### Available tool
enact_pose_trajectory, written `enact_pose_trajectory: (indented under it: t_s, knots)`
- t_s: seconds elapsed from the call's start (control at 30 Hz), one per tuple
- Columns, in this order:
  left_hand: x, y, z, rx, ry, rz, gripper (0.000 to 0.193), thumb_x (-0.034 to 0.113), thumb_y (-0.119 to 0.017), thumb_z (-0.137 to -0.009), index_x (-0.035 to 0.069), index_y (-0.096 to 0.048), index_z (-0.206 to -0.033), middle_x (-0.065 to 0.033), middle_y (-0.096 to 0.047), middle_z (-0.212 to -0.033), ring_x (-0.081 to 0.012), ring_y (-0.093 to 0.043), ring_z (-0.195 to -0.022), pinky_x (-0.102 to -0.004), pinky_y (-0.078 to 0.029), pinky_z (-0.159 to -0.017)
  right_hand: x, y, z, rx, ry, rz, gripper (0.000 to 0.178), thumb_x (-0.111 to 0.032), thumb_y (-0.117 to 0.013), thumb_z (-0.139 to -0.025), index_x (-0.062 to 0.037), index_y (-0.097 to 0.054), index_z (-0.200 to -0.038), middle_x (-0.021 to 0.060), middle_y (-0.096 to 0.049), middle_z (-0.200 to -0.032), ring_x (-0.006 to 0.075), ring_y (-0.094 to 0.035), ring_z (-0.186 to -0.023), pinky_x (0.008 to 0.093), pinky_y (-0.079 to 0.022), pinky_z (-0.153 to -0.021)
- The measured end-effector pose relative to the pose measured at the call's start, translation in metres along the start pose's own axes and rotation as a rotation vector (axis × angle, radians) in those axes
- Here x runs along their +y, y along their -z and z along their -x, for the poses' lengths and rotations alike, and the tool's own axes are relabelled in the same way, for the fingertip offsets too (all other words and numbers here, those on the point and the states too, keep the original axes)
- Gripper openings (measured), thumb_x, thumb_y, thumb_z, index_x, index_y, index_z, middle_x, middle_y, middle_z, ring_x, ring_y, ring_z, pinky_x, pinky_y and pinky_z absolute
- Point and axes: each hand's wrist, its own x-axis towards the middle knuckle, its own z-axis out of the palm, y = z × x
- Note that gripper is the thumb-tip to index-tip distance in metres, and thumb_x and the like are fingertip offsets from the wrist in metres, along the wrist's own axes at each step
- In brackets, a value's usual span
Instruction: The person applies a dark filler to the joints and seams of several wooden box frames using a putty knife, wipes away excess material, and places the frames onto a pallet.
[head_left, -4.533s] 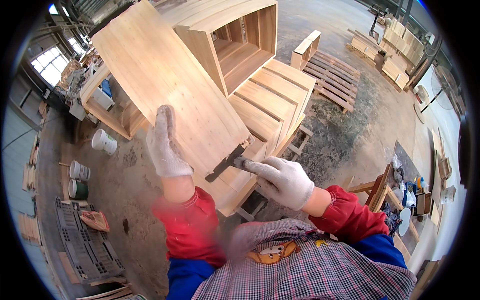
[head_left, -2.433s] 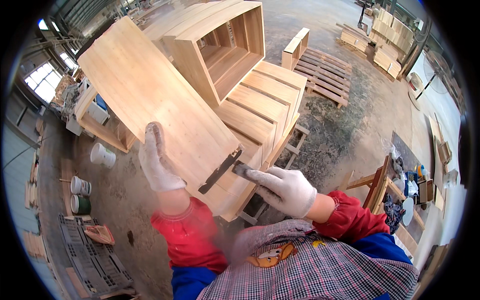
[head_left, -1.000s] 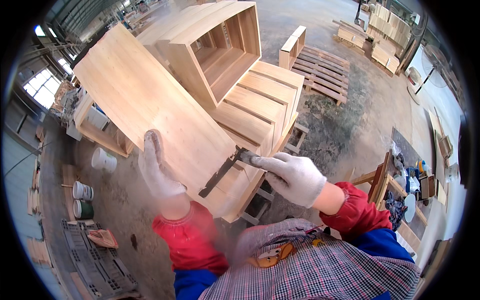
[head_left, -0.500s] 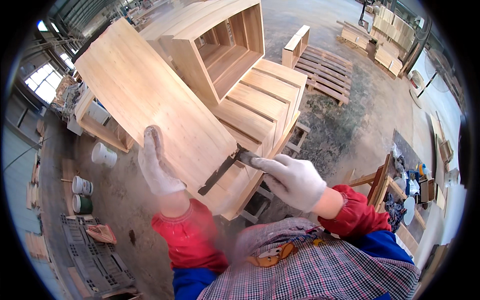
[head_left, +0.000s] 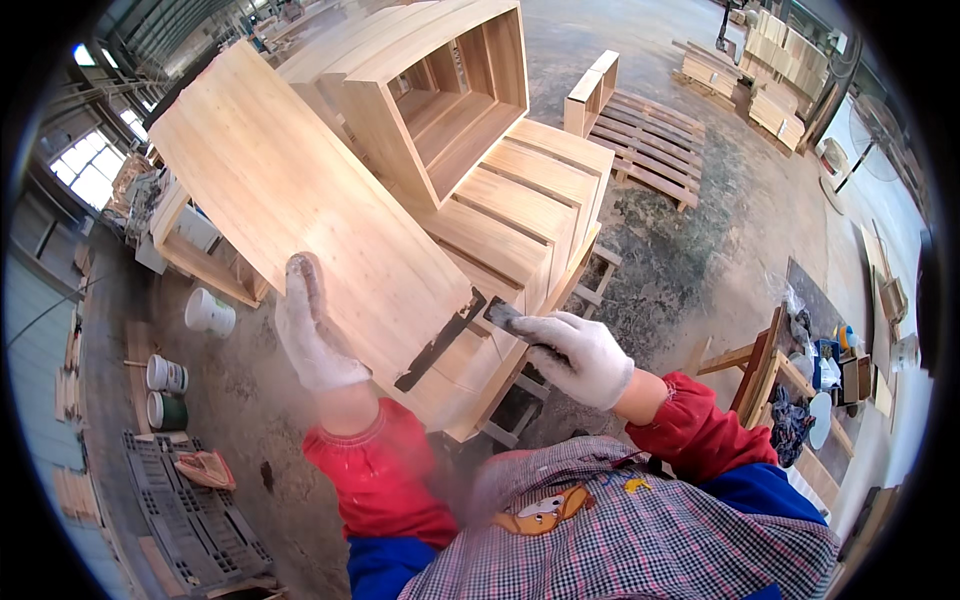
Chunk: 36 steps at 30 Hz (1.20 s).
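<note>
Left hand (head_left: 316,328) is touching the wooden panel's (head_left: 310,210) left edge, can't tell its grip; right hand (head_left: 582,362) is clutching a scraper (head_left: 503,314) near the panel's dark-smeared corner.

The board (head_left: 320,210) slants from upper left to centre, the left hand (head_left: 315,330) at its lower-left edge, the scraper (head_left: 503,318) in the right hand (head_left: 585,362) just right of its lower end. Behind it, an open box (head_left: 385,130) sits on a row of boxes (head_left: 540,190). A pallet (head_left: 650,145) lies upper right; buckets (head_left: 208,312) stand at left.
</note>
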Motion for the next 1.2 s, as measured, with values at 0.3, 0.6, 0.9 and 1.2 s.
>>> enact_pose_trajectory:
  t_s: [0.3, 0.6, 0.9, 1.2]
  knots:
    - [0.002, -0.001, -0.002, 0.046, 0.100, 0.126, 0.047, 0.027, -0.044, -0.102, -0.003, -0.043, -0.139, -0.0128, -0.048, -0.142, -0.0237, -0.046, -0.132, -0.0409, -0.043, -0.108, -0.011, 0.021, -0.007, -0.164, 0.024, 0.157, 0.041, -0.008, -0.058, -0.088, -0.0119, -0.056, -0.128, 0.0118, -0.063, -0.091, 0.0307, -0.066, -0.079, 0.0367, -0.055, -0.066]
    - [-0.001, 0.000, -0.002, 0.072, 0.163, 0.234, 0.046, 0.027, -0.046, -0.102, -0.002, -0.046, -0.137, -0.0111, -0.052, -0.137, -0.0222, -0.051, -0.127, -0.0402, -0.045, -0.105, -0.048, 0.057, -0.058, -0.456, 0.112, 0.496, 0.048, -0.012, -0.062, -0.081, -0.0200, -0.060, -0.128, 0.0068, -0.062, -0.079, 0.0252, -0.064, -0.069, 0.0343, -0.053, -0.058]
    - [-0.006, -0.003, -0.006, 0.089, 0.292, 0.312, 0.045, 0.026, -0.047, -0.102, -0.002, -0.048, -0.136, -0.0112, -0.053, -0.136, -0.0205, -0.052, -0.126, -0.0364, -0.043, -0.107, -0.051, 0.069, -0.051, -0.469, 0.060, 0.579, 0.049, -0.010, -0.056, -0.082, -0.0242, -0.058, -0.130, 0.0094, -0.064, -0.085, 0.0295, -0.066, -0.078, 0.0408, -0.054, -0.064]
    - [-0.016, 0.007, -0.003, 0.118, 0.284, 0.399, 0.044, 0.021, -0.048, -0.102, -0.013, -0.047, -0.129, -0.0197, -0.053, -0.133, -0.0246, -0.050, -0.128, -0.0380, -0.037, -0.115, -0.053, 0.073, -0.064, -0.373, 0.026, 0.504, 0.043, -0.016, -0.051, -0.088, -0.0226, -0.057, -0.130, 0.0126, -0.063, -0.080, 0.0338, -0.063, -0.071, 0.0429, -0.051, -0.062]
